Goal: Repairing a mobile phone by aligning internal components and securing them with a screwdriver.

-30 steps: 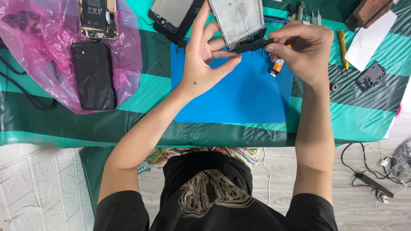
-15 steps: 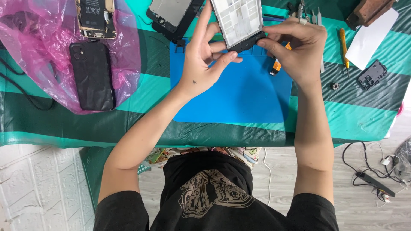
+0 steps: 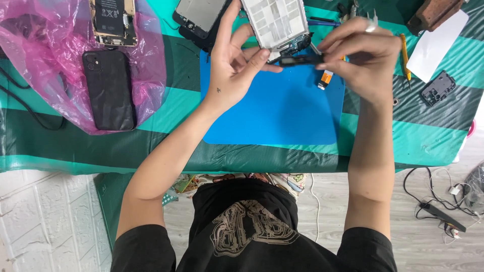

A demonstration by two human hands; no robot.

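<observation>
My left hand (image 3: pixel 233 60) holds the lower edge of a phone frame (image 3: pixel 277 21), a white-backed panel lifted above the blue work mat (image 3: pixel 272 108). My right hand (image 3: pixel 365 58) pinches a thin black strip part (image 3: pixel 297 60) that runs to the frame's bottom end. A small orange flex piece (image 3: pixel 325 79) hangs below my right fingers. Both hands meet over the mat's far edge.
A black phone (image 3: pixel 108 89) lies on a pink plastic bag (image 3: pixel 45 60), with an opened phone showing its battery (image 3: pixel 112 21) above it. Another dark screen panel (image 3: pixel 199 17), a small black part (image 3: pixel 438 86), a yellow tool (image 3: pixel 404 55) and white paper (image 3: pixel 436 43) lie on the green striped table.
The frame has shifted slightly left and up in my left hand. My right hand has drawn the black strip part out along the frame's bottom end.
</observation>
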